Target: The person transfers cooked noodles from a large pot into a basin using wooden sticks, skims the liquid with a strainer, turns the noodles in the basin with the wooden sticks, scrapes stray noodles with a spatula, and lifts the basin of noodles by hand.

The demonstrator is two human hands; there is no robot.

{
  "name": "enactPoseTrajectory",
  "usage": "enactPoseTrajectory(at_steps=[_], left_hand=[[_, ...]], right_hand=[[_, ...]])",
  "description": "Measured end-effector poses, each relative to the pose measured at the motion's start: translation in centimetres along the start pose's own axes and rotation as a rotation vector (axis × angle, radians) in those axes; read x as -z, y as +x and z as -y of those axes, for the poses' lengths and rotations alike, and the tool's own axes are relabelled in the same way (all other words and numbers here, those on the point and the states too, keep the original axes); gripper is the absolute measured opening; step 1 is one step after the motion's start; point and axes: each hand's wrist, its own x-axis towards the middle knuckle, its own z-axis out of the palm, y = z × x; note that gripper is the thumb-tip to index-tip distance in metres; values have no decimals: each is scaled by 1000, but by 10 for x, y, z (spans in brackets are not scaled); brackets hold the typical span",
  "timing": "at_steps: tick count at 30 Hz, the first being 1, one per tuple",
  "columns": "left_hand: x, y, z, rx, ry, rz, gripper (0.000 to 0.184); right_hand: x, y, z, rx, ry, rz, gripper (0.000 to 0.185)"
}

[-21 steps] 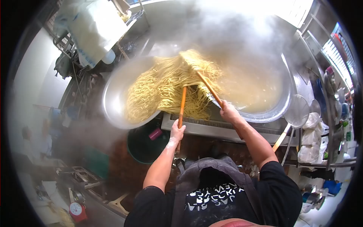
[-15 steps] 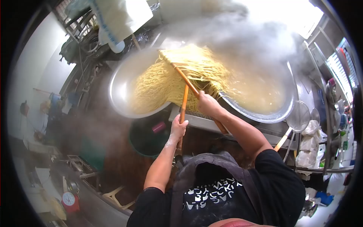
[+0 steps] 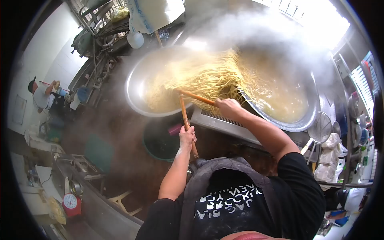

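White block lettering [image 3: 228, 202] on the black cotton T-shirt [image 3: 236, 220] at the near side shows the pieces "NEW", "JAC" and "BLA" among broken letters, beside a small row of characters too blurred to read. Blue print on the white plastic sheet [image 3: 160, 12] at far left and marks on the round white dial of the red scale [image 3: 73, 206] at near left are illegible

Pale wall [image 3: 60, 44] at left, murky brown floor [image 3: 130, 166] — perhaps wet — and a barred window [image 3: 294, 9] glaring at top.
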Motion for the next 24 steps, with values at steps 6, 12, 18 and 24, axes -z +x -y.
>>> enactPoseTrajectory(at_steps=[6,12,18,24], left_hand=[[40,2,-36,107,214,38,29],[102,-33,-104,135,828,29,38],[122,-105,-181,170,1140,38,50],[142,-152,-244,68,1465,-5,60]], right_hand=[[20,-71,-53,-262,75,33,23],[32,-129,-97,-340,144,-40,26],[35,-156,-96,-478,214,67,31],[27,-162,-97,-452,250,108,36]])
